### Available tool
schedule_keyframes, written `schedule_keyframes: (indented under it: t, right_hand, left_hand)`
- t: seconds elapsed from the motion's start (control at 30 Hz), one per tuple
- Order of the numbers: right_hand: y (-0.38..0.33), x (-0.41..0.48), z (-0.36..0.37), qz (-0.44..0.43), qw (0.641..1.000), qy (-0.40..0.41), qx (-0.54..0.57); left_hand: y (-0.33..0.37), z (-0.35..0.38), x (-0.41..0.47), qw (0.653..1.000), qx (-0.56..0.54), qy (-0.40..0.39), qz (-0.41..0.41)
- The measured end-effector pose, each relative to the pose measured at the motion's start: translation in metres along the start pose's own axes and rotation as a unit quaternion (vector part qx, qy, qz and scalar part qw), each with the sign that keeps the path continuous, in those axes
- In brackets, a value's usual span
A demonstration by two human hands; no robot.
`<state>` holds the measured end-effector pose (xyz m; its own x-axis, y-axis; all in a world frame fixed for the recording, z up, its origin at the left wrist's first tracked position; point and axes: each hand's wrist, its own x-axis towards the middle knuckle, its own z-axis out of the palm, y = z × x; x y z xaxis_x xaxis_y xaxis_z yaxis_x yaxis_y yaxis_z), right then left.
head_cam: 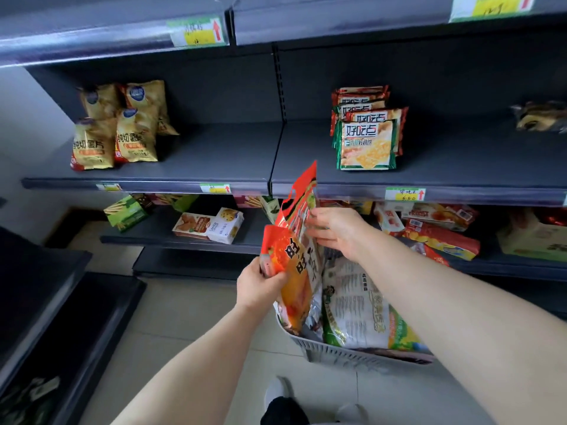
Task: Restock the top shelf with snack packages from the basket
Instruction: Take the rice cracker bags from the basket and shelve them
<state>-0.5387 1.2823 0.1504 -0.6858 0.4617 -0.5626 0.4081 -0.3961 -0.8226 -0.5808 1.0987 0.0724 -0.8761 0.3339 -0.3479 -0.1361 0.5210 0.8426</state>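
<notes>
A grey plastic basket [331,351] sits on the floor below me with several snack bags in it. My left hand [260,286] grips the near edge of an orange-red snack bag [290,271] standing at the basket's left end. My right hand [334,231] holds a second, taller red bag [302,200] just behind it, its top tip reaching up in front of the middle shelf's edge. A large white and green bag [356,308] lies in the basket under my right forearm. The dark top shelf [122,35] runs overhead; only its front edge and price tags show.
The middle shelf [214,154] carries yellow chip bags [116,127] at left, a stack of green-edged biscuit packs [366,133] at centre-right, and bare room between them. Boxes and red packets [438,234] fill the lower shelf. A dark low unit [55,302] stands at left.
</notes>
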Motion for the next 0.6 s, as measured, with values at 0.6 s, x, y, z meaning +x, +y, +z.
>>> schedule_keyframes:
  t: [0.6]
  right_hand:
    - [0.047,0.011,0.029,0.002,0.978,-0.076,-0.195]
  left_hand:
    - [0.057,-0.148,0.011,0.954,-0.286,0.046,-0.082]
